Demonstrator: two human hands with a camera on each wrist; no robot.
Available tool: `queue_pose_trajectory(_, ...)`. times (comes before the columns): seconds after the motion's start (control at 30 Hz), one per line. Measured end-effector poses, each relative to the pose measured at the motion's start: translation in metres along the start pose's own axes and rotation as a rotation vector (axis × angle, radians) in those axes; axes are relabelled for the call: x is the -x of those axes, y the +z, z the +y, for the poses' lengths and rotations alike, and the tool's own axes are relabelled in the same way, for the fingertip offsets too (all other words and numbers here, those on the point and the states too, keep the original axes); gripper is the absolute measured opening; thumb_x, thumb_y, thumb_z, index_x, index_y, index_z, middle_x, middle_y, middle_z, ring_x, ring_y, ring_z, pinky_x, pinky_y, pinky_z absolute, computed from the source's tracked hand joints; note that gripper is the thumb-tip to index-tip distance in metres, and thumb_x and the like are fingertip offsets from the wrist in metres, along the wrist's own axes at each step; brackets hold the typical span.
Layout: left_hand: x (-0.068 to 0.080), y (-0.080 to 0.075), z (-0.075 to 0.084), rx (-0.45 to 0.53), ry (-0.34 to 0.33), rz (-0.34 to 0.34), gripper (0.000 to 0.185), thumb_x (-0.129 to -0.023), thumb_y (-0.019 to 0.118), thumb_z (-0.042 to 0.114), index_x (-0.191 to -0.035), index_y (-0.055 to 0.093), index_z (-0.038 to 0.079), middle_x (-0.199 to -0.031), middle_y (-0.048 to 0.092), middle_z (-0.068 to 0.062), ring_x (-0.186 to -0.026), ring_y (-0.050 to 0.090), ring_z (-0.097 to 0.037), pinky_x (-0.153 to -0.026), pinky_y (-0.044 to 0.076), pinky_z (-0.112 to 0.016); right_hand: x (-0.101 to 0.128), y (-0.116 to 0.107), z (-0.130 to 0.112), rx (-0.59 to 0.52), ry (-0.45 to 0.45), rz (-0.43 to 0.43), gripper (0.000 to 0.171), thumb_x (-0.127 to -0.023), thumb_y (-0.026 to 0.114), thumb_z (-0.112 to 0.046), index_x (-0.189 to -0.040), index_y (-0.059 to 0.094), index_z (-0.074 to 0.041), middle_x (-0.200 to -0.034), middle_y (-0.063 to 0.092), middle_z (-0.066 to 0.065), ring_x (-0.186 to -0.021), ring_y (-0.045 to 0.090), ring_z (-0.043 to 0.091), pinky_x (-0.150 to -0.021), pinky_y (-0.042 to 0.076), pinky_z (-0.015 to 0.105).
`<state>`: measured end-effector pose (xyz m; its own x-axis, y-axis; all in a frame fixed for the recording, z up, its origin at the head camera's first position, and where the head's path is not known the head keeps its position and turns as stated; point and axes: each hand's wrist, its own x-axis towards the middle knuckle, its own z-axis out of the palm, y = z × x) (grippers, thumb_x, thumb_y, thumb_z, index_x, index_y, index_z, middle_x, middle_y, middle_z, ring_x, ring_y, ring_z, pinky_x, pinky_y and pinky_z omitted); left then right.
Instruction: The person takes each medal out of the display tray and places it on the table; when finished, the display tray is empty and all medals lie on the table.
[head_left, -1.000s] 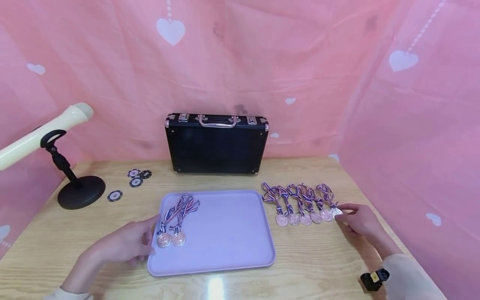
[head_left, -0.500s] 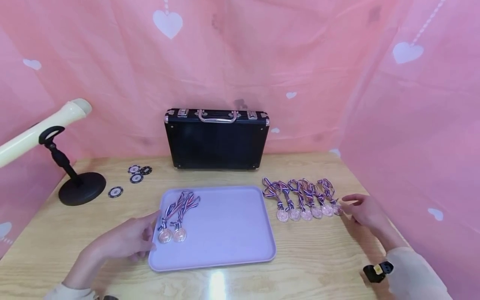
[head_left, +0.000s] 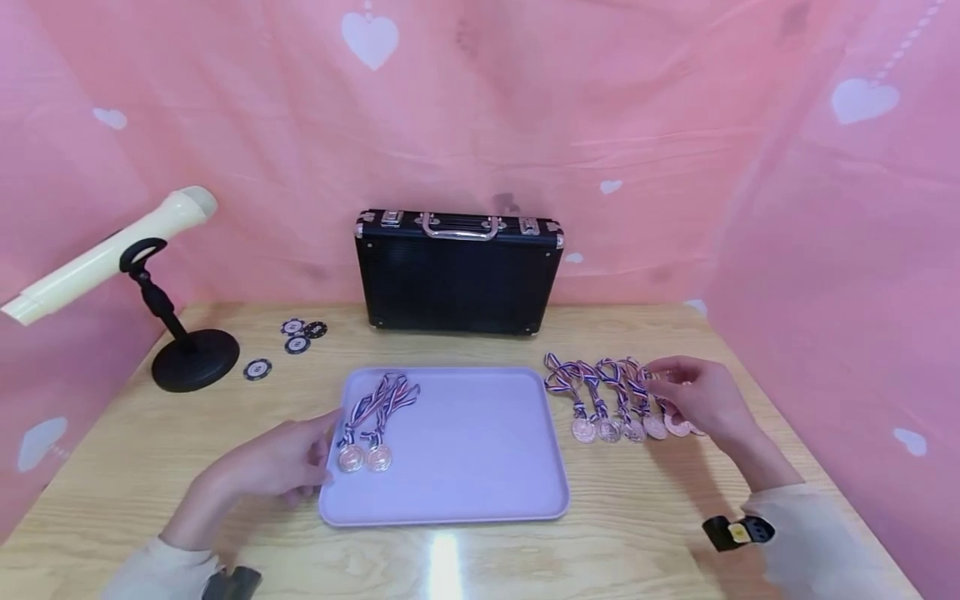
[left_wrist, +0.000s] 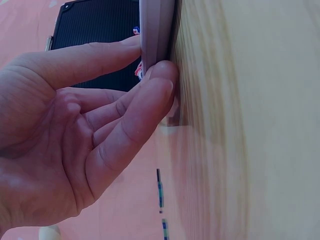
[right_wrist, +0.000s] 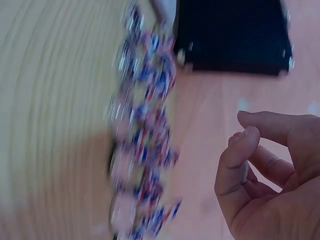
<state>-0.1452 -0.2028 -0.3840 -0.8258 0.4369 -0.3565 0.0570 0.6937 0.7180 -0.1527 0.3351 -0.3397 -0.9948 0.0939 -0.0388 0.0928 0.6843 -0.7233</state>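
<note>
My left hand (head_left: 273, 458) is at the left edge of the lilac tray (head_left: 480, 500). Its thumb rests on the top of the rim while curled fingertips (left_wrist: 160, 87) bear against the outer edge close to the tabletop. Two medals (head_left: 378, 457) with striped ribbons lie side by side on the tray's left part. To its right, several more medals (head_left: 583, 429) stand in a row on the table, ribbons pointing away. Over the right end of that row hovers my right hand (head_left: 705, 400), fingers loosely bent with nothing between them; it hides some ribbons.
A black briefcase (head_left: 457, 283) stands upright at the back, before a pink curtain (head_left: 637, 100). On the left a cream microphone (head_left: 120, 250) sits in a black stand (head_left: 197, 358), with several poker chips (head_left: 257, 369) beside it on the wooden table (head_left: 360, 567).
My right hand has left the rightmost medal, drawn back slightly, then moved left and up over the row. The left hand stays at the tray's edge. The whole head view has shifted.
</note>
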Motion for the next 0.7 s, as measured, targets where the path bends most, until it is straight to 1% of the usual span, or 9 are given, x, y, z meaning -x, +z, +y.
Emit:
queue_pose_trajectory(0.1, -0.001, 0.0, 0.0, 0.005, 0.009, 0.002, 0.09, -0.092, 0.076, 0.003, -0.166, 0.024, -0.003, -0.084, 0.061, -0.007, -0.06, 0.063, -0.022, -0.052, 0.056, -0.035, 0.0, 0.016, -0.019, -0.035, -0.015, -0.024, 0.041, -0.099, 0.073, -0.015, -0.134, 0.067, 0.005, -0.08, 0.064, 0.002, -0.061, 0.06, 0.011, -0.054, 0.057, 0.029)
queue_pose_trajectory(0.3, -0.002, 0.0, 0.004, 0.014, -0.015, -0.004, 0.09, -0.093, 0.076, 0.003, -0.166, 0.024, -0.001, -0.088, 0.061, -0.008, -0.063, 0.063, -0.022, -0.056, 0.058, -0.035, 0.001, 0.058, -0.058, -0.17, -0.02, -0.099, 0.041, -0.097, 0.075, -0.014, -0.133, 0.068, 0.003, -0.084, 0.066, 0.006, -0.062, 0.063, 0.013, -0.059, 0.061, 0.031)
queue_pose_trajectory(0.4, -0.001, 0.0, 0.004, 0.022, -0.018, -0.002, 0.09, -0.093, 0.076, 0.002, -0.166, 0.023, -0.002, -0.088, 0.06, -0.008, -0.064, 0.062, -0.021, -0.056, 0.06, -0.036, 0.001, 0.084, -0.077, -0.205, -0.046, -0.117, 0.037, -0.094, 0.078, -0.013, -0.128, 0.071, 0.001, -0.085, 0.068, 0.008, -0.059, 0.063, 0.013, -0.057, 0.06, 0.03)
queue_pose_trajectory(0.53, 0.002, 0.002, 0.003, 0.025, -0.028, -0.001, 0.091, -0.093, 0.076, 0.002, -0.166, 0.023, -0.003, -0.086, 0.061, -0.008, -0.061, 0.062, -0.021, -0.055, 0.058, -0.035, 0.004, 0.121, -0.098, -0.227, -0.096, -0.157, 0.033, -0.091, 0.08, -0.009, -0.122, 0.074, 0.002, -0.083, 0.07, 0.009, -0.054, 0.062, 0.013, -0.053, 0.057, 0.03)
queue_pose_trajectory(0.63, 0.002, 0.002, 0.003, 0.028, -0.034, -0.002, 0.091, -0.092, 0.076, 0.001, -0.166, 0.022, -0.003, -0.085, 0.061, -0.008, -0.061, 0.062, -0.022, -0.055, 0.058, -0.036, 0.008, 0.146, -0.112, -0.263, -0.13, -0.216, 0.031, -0.09, 0.08, -0.006, -0.119, 0.074, 0.004, -0.082, 0.071, 0.009, -0.052, 0.061, 0.012, -0.052, 0.057, 0.03)
queue_pose_trajectory(0.7, 0.001, 0.001, 0.004, 0.03, -0.038, -0.002, 0.091, -0.093, 0.076, 0.001, -0.166, 0.022, -0.002, -0.085, 0.061, -0.008, -0.063, 0.062, -0.022, -0.056, 0.059, -0.037, 0.011, 0.162, -0.121, -0.281, -0.135, -0.255, 0.03, -0.09, 0.08, -0.007, -0.118, 0.074, 0.004, -0.082, 0.071, 0.009, -0.052, 0.061, 0.011, -0.051, 0.058, 0.03)
